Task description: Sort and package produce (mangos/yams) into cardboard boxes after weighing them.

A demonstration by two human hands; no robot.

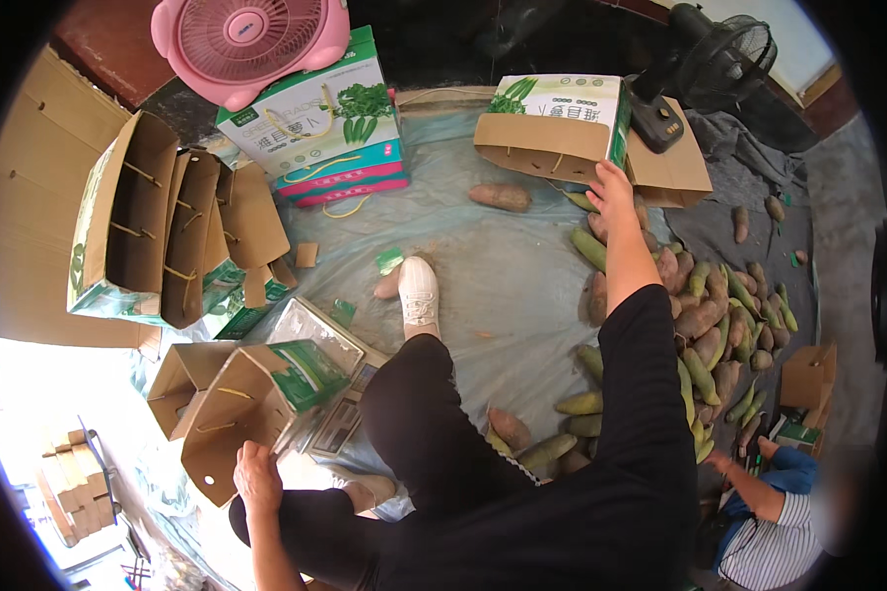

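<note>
My right hand (613, 192) reaches far forward, its fingers closed on the near corner of a white and green printed carton (542, 138) whose brown flap hangs open. Long green radish-like vegetables (588, 248) and reddish-brown tubers lie just below that carton. Lower left, my left hand (256, 478) has curled fingers at the edge of an open brown carton (237, 409) with yellow cord handles. That carton is tilted and rests on or against a flat scale (337, 424); its inside bottom is hidden from me.
Open cartons (158, 227) stand at left. A pink fan (249, 30) sits on stacked gift boxes (340, 172); a black fan (700, 59) stands far right. A vegetable heap (719, 325) covers the right. Another person (774, 512) works lower right. My white shoe (420, 293) is on plastic sheeting.
</note>
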